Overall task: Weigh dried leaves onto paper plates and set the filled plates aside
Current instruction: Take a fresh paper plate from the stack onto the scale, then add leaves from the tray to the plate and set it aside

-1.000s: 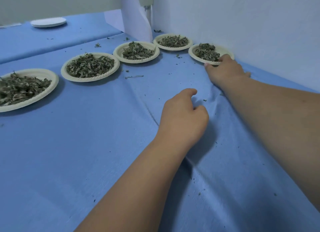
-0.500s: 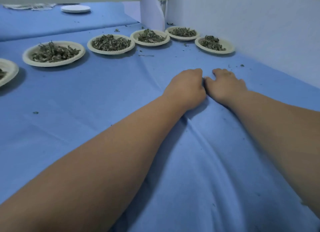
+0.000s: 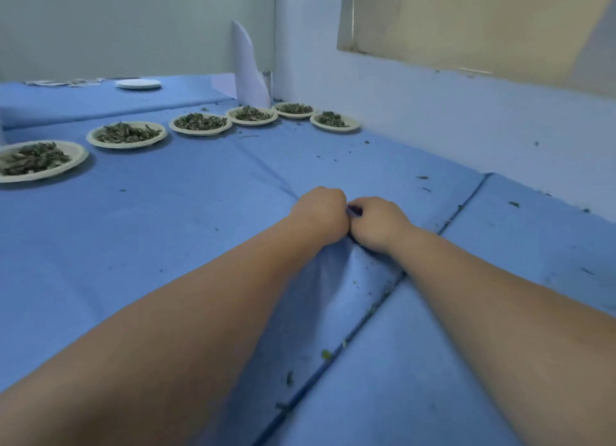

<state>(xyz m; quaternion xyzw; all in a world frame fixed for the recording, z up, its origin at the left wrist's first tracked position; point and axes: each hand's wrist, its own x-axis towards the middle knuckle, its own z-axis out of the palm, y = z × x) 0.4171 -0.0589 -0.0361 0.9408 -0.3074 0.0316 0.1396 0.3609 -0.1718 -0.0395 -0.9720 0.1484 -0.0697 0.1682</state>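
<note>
Fingers of both our hands are curled tight, knuckles touching, and between them we pinch up a small fold of the blue cloth (image 3: pixel 186 212) that covers the table; a ridge of bunched cloth runs from the grip back toward us. Our left hand (image 3: pixel 321 214) and right hand (image 3: pixel 376 224) sit well nearer to us than the upright white sheet (image 3: pixel 248 69) in the corner, and a little to its right. From the foot of that sheet six paper plates (image 3: pixel 200 132) run in a curved row, each heaped with dried leaves (image 3: pixel 125 133): two lie right of the sheet, by the wall, and the other four trail off to its left and toward us. Left of the sheet, on the farther surface, lies an empty white plate (image 3: pixel 138 84). Nearer us than the sheet, loose leaf crumbs (image 3: pixel 326 354) lie along a seam (image 3: pixel 366 315) in the cloth, which passes under our right wrist.
</note>
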